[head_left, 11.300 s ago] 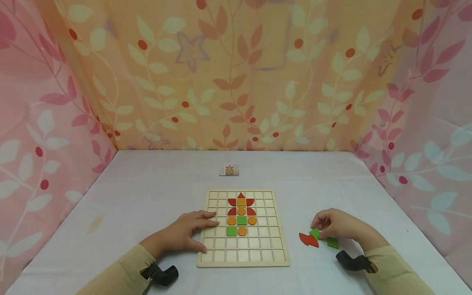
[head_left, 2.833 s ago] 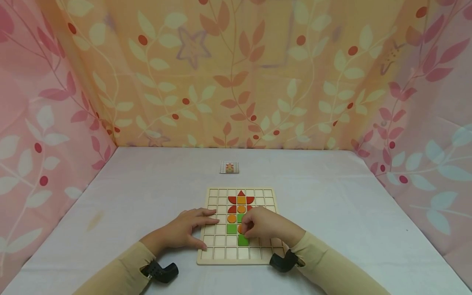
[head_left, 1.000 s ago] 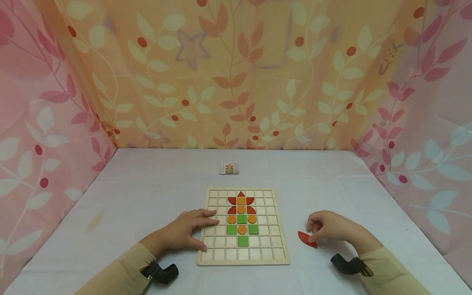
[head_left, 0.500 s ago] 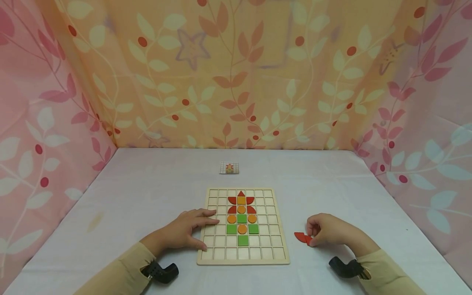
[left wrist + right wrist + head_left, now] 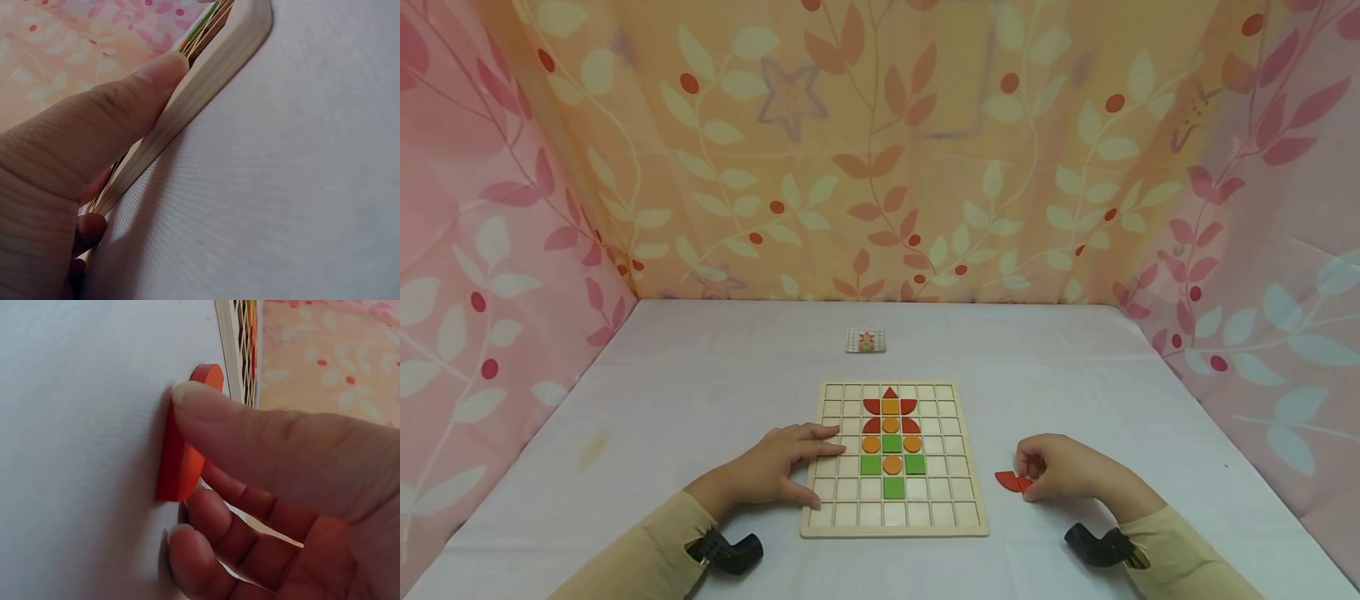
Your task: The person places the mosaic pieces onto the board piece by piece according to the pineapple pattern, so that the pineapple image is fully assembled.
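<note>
A light wooden grid board (image 5: 942,493) lies on the table. Red, orange and green pieces form a figure down its middle. My left hand (image 5: 763,471) rests at the board's left side, fingers spread over the squares. In the left wrist view the thumb (image 5: 125,106) lies on the board's edge. Right of the board, my right hand (image 5: 1067,468) pinches a red quarter-circle piece (image 5: 1025,484), its fingers curled. Another red quarter-circle piece (image 5: 1006,481) lies just left of it. In the right wrist view, the thumb (image 5: 244,428) presses on the red piece (image 5: 170,469) close over the cloth.
A small card (image 5: 866,341) showing a similar coloured figure on a grid lies behind the board. White cloth (image 5: 700,375) covers the table. Patterned curtains (image 5: 880,150) stand at the back and both sides.
Two more green squares have come onto the board, and my right hand has returned to the right. The two red pieces have slid left and spread apart. My left hand stays put.
</note>
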Demonstrator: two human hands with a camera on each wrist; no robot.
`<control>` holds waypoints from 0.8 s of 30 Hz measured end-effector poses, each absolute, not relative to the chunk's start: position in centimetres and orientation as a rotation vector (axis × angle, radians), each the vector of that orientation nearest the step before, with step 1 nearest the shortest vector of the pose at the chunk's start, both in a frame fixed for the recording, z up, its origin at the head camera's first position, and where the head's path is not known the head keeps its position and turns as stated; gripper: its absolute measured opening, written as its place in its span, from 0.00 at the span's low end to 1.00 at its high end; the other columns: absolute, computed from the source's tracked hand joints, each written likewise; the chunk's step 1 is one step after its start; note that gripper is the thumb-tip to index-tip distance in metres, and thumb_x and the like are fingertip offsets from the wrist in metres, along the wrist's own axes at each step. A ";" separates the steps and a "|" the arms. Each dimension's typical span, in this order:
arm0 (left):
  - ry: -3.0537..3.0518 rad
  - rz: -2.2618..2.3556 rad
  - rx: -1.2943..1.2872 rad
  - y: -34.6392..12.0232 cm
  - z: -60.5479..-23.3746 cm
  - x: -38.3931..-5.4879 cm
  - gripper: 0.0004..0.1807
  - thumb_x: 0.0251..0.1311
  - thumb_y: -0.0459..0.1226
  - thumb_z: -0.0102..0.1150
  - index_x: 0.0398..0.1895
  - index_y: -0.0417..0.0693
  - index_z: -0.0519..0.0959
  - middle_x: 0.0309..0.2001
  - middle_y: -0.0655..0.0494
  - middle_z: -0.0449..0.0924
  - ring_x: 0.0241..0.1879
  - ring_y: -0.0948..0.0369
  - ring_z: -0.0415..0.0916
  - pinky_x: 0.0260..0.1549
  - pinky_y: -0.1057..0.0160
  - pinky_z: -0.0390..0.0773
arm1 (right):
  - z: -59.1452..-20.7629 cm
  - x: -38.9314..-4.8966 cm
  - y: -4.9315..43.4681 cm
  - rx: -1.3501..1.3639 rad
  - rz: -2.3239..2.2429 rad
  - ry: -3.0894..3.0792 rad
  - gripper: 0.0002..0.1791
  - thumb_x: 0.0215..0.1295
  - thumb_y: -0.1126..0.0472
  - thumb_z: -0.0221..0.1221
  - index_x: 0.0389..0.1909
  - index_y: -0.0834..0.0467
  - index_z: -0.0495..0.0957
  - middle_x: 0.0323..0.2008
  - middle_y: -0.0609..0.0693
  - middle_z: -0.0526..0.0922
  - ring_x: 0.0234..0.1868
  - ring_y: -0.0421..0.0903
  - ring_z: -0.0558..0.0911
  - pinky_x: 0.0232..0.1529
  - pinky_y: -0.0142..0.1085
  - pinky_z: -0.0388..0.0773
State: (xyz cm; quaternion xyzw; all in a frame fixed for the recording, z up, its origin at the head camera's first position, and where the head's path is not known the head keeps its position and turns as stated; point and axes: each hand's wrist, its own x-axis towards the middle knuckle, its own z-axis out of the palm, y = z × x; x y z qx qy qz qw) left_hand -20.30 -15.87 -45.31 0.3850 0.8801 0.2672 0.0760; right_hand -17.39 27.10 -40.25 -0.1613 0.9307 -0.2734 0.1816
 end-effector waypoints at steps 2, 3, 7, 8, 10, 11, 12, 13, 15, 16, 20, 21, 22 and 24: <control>2.640 0.800 1.151 -15.9 -45.3 -20.3 0.40 0.39 0.66 0.59 0.62 0.71 0.67 0.67 0.65 0.56 0.66 0.57 0.52 0.56 0.44 0.54 | -40.2 -17.4 27.0 -0.459 -0.755 2.645 0.14 0.40 0.67 0.69 0.23 0.54 0.72 0.21 0.46 0.71 0.25 0.43 0.69 0.25 0.33 0.66; 2.638 0.803 1.151 -15.9 -45.3 -20.3 0.40 0.39 0.66 0.59 0.62 0.71 0.67 0.67 0.65 0.56 0.66 0.57 0.52 0.56 0.44 0.54 | -40.2 -17.5 27.0 -0.461 -0.748 2.657 0.14 0.40 0.67 0.68 0.23 0.54 0.72 0.21 0.46 0.71 0.26 0.43 0.69 0.26 0.33 0.66; 2.634 0.808 1.145 -15.9 -45.3 -20.3 0.40 0.39 0.66 0.59 0.61 0.72 0.67 0.67 0.65 0.56 0.66 0.57 0.52 0.56 0.44 0.54 | -40.2 -17.7 27.0 -0.460 -0.722 2.714 0.12 0.42 0.68 0.66 0.23 0.54 0.73 0.21 0.45 0.72 0.26 0.43 0.70 0.26 0.33 0.66; 2.633 0.808 1.146 -15.9 -45.3 -20.3 0.40 0.39 0.66 0.59 0.62 0.72 0.67 0.67 0.65 0.56 0.66 0.57 0.52 0.56 0.44 0.54 | -40.2 -17.8 27.0 -0.455 -0.723 2.723 0.11 0.43 0.68 0.66 0.24 0.54 0.73 0.21 0.44 0.72 0.26 0.43 0.70 0.26 0.33 0.67; 2.636 0.806 1.146 -15.9 -45.3 -20.3 0.40 0.39 0.66 0.59 0.62 0.72 0.67 0.68 0.65 0.56 0.66 0.57 0.52 0.56 0.44 0.54 | -40.2 -17.9 27.0 -0.435 -0.727 2.732 0.09 0.46 0.66 0.66 0.24 0.53 0.74 0.21 0.44 0.73 0.25 0.43 0.70 0.26 0.34 0.67; 2.637 0.804 1.148 -15.9 -45.3 -20.3 0.40 0.39 0.66 0.59 0.62 0.72 0.67 0.68 0.65 0.56 0.66 0.57 0.52 0.56 0.44 0.54 | -40.2 -18.0 27.1 -0.424 -0.741 2.728 0.09 0.47 0.66 0.66 0.25 0.54 0.75 0.21 0.44 0.73 0.25 0.43 0.71 0.26 0.34 0.68; 2.637 0.805 1.150 -15.9 -45.3 -20.3 0.40 0.39 0.66 0.59 0.62 0.71 0.67 0.68 0.65 0.56 0.66 0.57 0.52 0.56 0.44 0.54 | -40.2 -18.1 27.1 -0.420 -0.748 2.725 0.08 0.47 0.65 0.66 0.25 0.53 0.75 0.21 0.44 0.74 0.25 0.43 0.71 0.26 0.34 0.68; 2.637 0.806 1.152 -15.9 -45.3 -20.3 0.40 0.39 0.66 0.59 0.62 0.71 0.67 0.68 0.65 0.56 0.66 0.57 0.52 0.56 0.44 0.54 | -40.2 -18.2 27.2 -0.415 -0.758 2.718 0.07 0.48 0.64 0.66 0.25 0.53 0.76 0.21 0.44 0.74 0.24 0.43 0.71 0.25 0.34 0.68; 2.636 0.808 1.156 -15.9 -45.2 -20.3 0.41 0.39 0.66 0.59 0.62 0.71 0.67 0.68 0.64 0.56 0.66 0.57 0.52 0.56 0.44 0.54 | -40.2 -18.3 27.2 -0.415 -0.776 2.709 0.06 0.49 0.63 0.66 0.25 0.53 0.76 0.20 0.43 0.74 0.24 0.42 0.71 0.25 0.33 0.68; 2.636 0.808 1.157 -15.9 -45.2 -20.3 0.41 0.39 0.66 0.59 0.62 0.71 0.67 0.68 0.64 0.56 0.66 0.57 0.52 0.56 0.44 0.54 | -40.2 -18.3 27.3 -0.422 -0.784 2.708 0.06 0.50 0.63 0.65 0.25 0.53 0.77 0.20 0.43 0.75 0.24 0.42 0.71 0.24 0.33 0.68; 2.635 0.809 1.151 -15.9 -45.2 -20.2 0.41 0.39 0.66 0.59 0.62 0.71 0.67 0.68 0.64 0.56 0.66 0.57 0.52 0.55 0.44 0.54 | -40.2 -18.5 27.4 -0.450 -0.795 2.728 0.04 0.52 0.63 0.64 0.26 0.52 0.78 0.20 0.42 0.75 0.24 0.41 0.71 0.24 0.32 0.68; 2.635 0.809 1.151 -15.9 -45.2 -20.2 0.41 0.39 0.66 0.59 0.62 0.71 0.67 0.68 0.64 0.56 0.66 0.57 0.52 0.55 0.44 0.55 | -40.2 -18.5 27.5 -0.462 -0.792 2.739 0.03 0.52 0.63 0.64 0.26 0.53 0.78 0.21 0.42 0.75 0.24 0.41 0.71 0.24 0.32 0.68; 2.634 0.811 1.150 -15.9 -45.2 -20.2 0.41 0.39 0.66 0.59 0.62 0.71 0.67 0.68 0.64 0.56 0.66 0.57 0.52 0.55 0.44 0.54 | -40.2 -18.6 27.5 -0.470 -0.787 2.753 0.03 0.52 0.63 0.63 0.26 0.54 0.78 0.21 0.42 0.75 0.24 0.40 0.70 0.24 0.31 0.68; 2.635 0.810 1.149 -15.9 -45.2 -20.2 0.41 0.39 0.66 0.59 0.62 0.71 0.67 0.68 0.64 0.56 0.66 0.57 0.52 0.55 0.44 0.55 | -40.3 -18.6 27.4 -0.459 -0.773 2.783 0.02 0.53 0.64 0.62 0.26 0.54 0.79 0.20 0.41 0.75 0.24 0.40 0.70 0.24 0.31 0.68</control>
